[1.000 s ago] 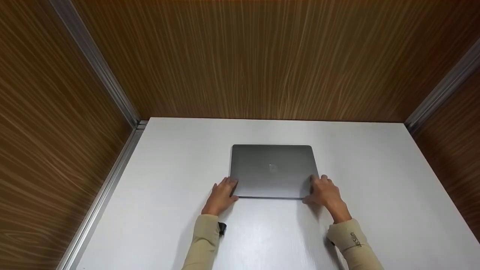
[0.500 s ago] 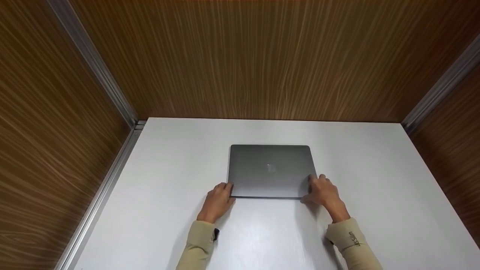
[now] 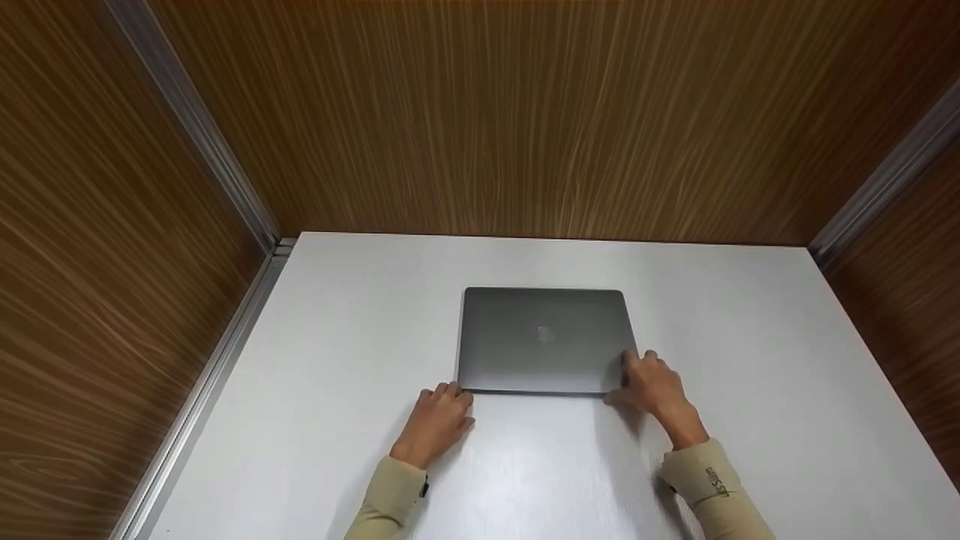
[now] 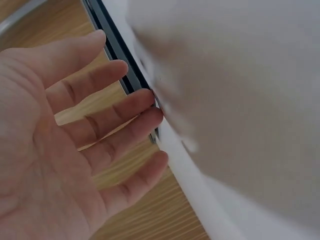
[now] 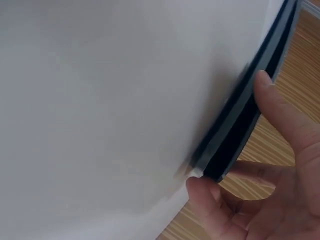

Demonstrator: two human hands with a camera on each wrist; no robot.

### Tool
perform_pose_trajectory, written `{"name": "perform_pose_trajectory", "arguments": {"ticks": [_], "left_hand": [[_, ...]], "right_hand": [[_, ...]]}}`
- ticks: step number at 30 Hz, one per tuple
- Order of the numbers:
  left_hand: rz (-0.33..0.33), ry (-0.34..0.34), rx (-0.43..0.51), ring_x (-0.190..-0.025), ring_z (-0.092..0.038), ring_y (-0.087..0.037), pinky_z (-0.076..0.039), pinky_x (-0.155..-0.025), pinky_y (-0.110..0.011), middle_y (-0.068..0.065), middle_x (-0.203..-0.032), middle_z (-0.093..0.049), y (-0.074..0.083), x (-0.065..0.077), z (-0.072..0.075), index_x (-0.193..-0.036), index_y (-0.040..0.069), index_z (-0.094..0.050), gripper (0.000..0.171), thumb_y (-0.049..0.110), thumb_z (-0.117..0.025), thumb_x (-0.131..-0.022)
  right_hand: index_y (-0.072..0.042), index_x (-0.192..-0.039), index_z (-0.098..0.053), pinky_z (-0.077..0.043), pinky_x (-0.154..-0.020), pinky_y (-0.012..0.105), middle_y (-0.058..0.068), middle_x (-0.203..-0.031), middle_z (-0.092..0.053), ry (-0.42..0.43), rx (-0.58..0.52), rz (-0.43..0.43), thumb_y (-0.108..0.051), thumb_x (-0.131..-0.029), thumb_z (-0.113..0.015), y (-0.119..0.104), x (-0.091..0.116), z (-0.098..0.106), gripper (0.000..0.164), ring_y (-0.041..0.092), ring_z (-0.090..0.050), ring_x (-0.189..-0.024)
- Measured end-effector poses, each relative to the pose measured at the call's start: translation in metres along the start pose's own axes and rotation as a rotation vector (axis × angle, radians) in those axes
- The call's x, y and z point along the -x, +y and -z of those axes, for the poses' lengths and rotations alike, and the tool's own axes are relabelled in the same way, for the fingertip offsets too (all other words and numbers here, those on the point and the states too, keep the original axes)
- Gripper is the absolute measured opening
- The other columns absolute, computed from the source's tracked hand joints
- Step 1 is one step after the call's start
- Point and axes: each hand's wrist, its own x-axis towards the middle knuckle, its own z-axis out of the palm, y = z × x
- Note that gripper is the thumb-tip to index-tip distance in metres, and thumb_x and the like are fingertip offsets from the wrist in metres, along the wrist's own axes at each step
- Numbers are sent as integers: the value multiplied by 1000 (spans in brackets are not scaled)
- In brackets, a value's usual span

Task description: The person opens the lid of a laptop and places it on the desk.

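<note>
A grey laptop [image 3: 544,330] lies on the white table with its lid down. My right hand [image 3: 651,386] grips its near right corner; in the right wrist view the thumb [image 5: 272,100] lies against the front edge and the other fingers bend round the corner. A dark band shows along that front edge [image 5: 235,120], between lid and base. At the near left corner is my left hand [image 3: 436,420], its fingers loosely extended and the fingertips beside the corner. In the left wrist view the palm [image 4: 45,150] faces the camera and nothing is held.
The white tabletop [image 3: 352,322] surrounds the laptop. Wood-grain panels [image 3: 480,120] rise at the back and on both sides, with metal rails [image 3: 202,139] at their corners.
My left hand has slid from the laptop's left side back towards me, past the near left corner, and let go. The right hand keeps its place; the laptop looks unmoved.
</note>
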Motion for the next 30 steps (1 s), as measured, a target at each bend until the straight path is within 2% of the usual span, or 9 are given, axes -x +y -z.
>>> {"name": "perform_pose_trajectory", "arguments": {"ticks": [3, 6, 13, 17, 22, 27, 30], "left_hand": [[-6, -39, -17, -96, -63, -27, -54, -76, -42, -12, -103, -64, 7, 7, 2, -101, 7, -70, 30, 27, -85, -83], [-13, -71, -13, -107, -61, -30, -53, -82, -45, -16, -114, -62, 14, 12, 6, -104, 8, -70, 33, 29, -85, -83], [-35, -188, 9, -130, -51, -36, -46, -99, -52, -22, -141, -54, 28, 13, 18, -122, 9, -67, 46, 33, -82, -86], [-35, -267, 23, -137, -44, -37, -41, -106, -52, -22, -149, -47, 32, 12, 22, -133, 9, -62, 55, 36, -79, -88], [-11, -358, 86, -146, -32, -39, -31, -114, -54, -23, -158, -35, 34, 11, 20, -146, 9, -53, 71, 46, -74, -90], [22, -408, 147, -149, -23, -41, -24, -116, -56, -23, -162, -28, 33, 12, 18, -152, 9, -47, 85, 57, -72, -87], [32, -419, 134, -150, -22, -42, -24, -116, -57, -22, -162, -27, 32, 13, 16, -153, 10, -46, 88, 60, -73, -85]], "right_hand": [[14, -120, -55, -53, -67, 58, 29, -91, -56, 39, 25, 39, -32, -75, -90, 3, 3, -3, 74, 49, -62, -84], [16, -119, -56, -54, -62, 58, 32, -89, -57, 115, 64, 100, -32, -76, -90, 5, 8, -6, 72, 50, -63, -81], [15, -108, -61, -53, -51, 55, 31, -84, -56, 304, 188, 241, -33, -78, -87, 12, 13, -15, 62, 48, -62, -72], [16, -107, -61, -52, -47, 53, 29, -82, -55, 375, 248, 312, -33, -81, -85, 14, 13, -18, 61, 45, -60, -68], [16, -106, -60, -52, -46, 51, 29, -82, -56, 409, 304, 342, -33, -81, -85, 13, 15, -19, 61, 44, -61, -69], [16, -104, -62, -50, -40, 46, 27, -79, -57, 509, 400, 401, -34, -79, -87, 15, 14, -20, 61, 40, -61, -63], [16, -103, -63, -49, -38, 45, 26, -77, -58, 559, 430, 428, -35, -78, -86, 16, 13, -20, 62, 39, -61, -61]]}}
